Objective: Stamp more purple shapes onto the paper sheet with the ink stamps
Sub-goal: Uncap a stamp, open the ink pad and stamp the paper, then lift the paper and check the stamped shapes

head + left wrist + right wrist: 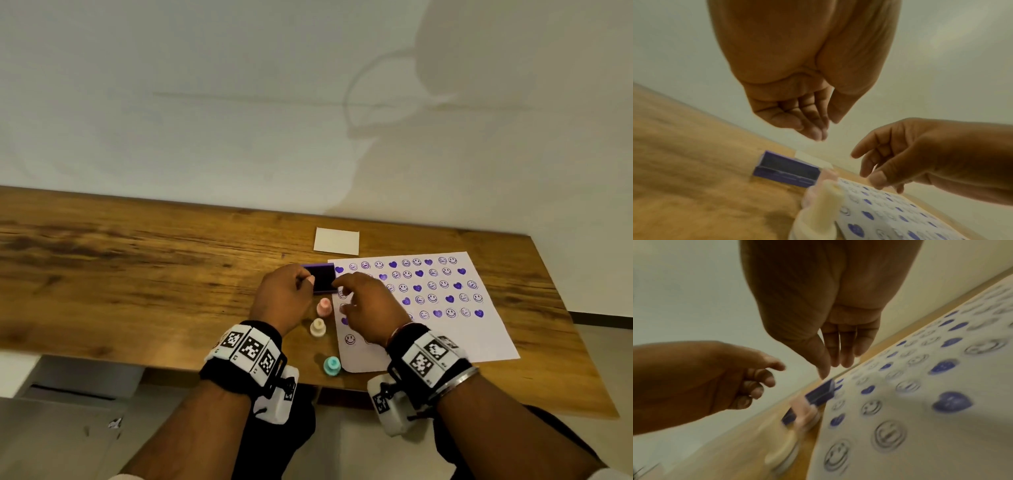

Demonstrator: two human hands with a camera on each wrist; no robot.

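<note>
The white paper sheet point(445, 337) point(888, 222) point(920, 431) lies on the right of the table, covered with rows of purple hearts and smiley faces. The open purple ink pad point(323, 281) point(787, 168) point(820, 394) sits at its top left corner. Below it stand a pink stamp point(323, 306) point(803, 408), a cream stamp point(318, 327) point(826, 203) and a teal stamp point(331, 365). My left hand point(305, 279) point(824, 128) hovers at the pad's left edge, fingers loosely curled and empty. My right hand point(342, 291) point(834, 360) hangs over the pad's right edge, fingers relaxed, holding nothing.
A small white card point(336, 241) lies behind the ink pad near the wall. The wooden table point(137, 260) runs bare to the left. Its front edge is just below the teal stamp. A pale wall stands behind.
</note>
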